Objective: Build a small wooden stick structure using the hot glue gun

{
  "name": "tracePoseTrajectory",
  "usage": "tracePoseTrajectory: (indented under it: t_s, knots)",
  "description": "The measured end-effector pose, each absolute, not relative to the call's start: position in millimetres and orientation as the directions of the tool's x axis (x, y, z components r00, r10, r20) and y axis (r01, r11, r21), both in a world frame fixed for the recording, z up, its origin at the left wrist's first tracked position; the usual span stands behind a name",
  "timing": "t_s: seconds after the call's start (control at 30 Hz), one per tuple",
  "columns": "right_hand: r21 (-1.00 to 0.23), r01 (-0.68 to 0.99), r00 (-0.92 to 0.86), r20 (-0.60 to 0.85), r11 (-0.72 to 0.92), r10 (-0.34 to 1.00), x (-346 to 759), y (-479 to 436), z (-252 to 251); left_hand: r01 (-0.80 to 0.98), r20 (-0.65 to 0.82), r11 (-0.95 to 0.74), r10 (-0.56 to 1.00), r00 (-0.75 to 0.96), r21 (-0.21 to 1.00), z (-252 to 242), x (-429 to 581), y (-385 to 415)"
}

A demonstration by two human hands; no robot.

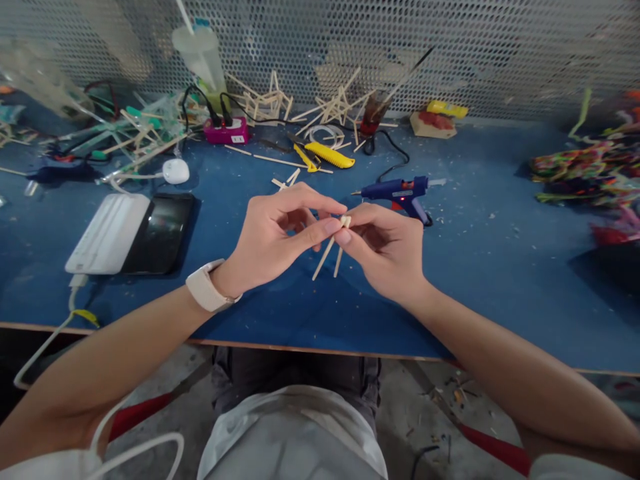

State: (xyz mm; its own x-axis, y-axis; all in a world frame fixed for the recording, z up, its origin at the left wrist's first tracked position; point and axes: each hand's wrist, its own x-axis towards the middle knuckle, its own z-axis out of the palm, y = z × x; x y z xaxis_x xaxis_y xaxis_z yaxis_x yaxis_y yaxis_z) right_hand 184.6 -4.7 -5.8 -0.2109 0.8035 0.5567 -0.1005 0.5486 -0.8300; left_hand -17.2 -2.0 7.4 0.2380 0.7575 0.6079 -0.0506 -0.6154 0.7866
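Both hands meet over the blue table (295, 313), pinching two thin wooden sticks (325, 257) at their upper ends. My left hand (283, 233), with a pale band at the wrist, closes thumb and forefinger on the joined ends from the left. From the right, my right hand (387, 247) grips the same spot between thumb and forefinger. Below the fingertips the sticks spread apart in a narrow V, pointing down. The exact joint is partly covered by the fingertips. Just beyond my right hand lies a blue glue gun (397, 192) with a small red light on.
Behind the hands lie a yellow utility knife (330, 155), a magenta power adapter (227, 131) and stick frames (265, 100). A power bank (107, 233) and a dark phone (160, 233) are at left. Colourful yarn-like bundles (575, 167) sit at right. A perforated metal panel (400, 40) borders the back.
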Motion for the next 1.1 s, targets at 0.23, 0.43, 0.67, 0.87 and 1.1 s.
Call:
tracePoseTrajectory:
  t_s: [0.23, 0.43, 0.67, 0.87, 1.1]
  knots:
    - [-0.846, -0.045, -0.193, 0.529, 0.531, 0.827, 185.2, -4.8, -5.0, 0.062, 0.638, -0.658, 0.746, 0.191, 0.751, 7.2, -19.0, -5.7]
    - [-0.839, -0.051, -0.205, 0.54, 0.542, 0.816, 186.0, -5.9, -5.1, 0.095, 0.678, -0.698, 0.713, 0.177, 0.71, 8.1, -17.0, -6.9]
    - [-0.837, -0.033, -0.196, 0.541, 0.546, 0.818, 185.6, -7.2, -4.7, 0.067, 0.698, -0.709, 0.704, 0.128, 0.702, 7.2, -14.3, -8.3]
    - [-0.826, -0.071, -0.182, 0.562, 0.56, 0.807, 186.7, -5.7, -6.0, 0.114, 0.733, -0.749, 0.662, 0.152, 0.653, 10.3, -16.2, -11.9]
    - [-0.848, -0.034, -0.164, 0.527, 0.529, 0.834, 186.7, -4.1, -5.0, 0.294, 0.82, -0.848, 0.514, 0.253, 0.441, 13.4, -23.5, -9.1]
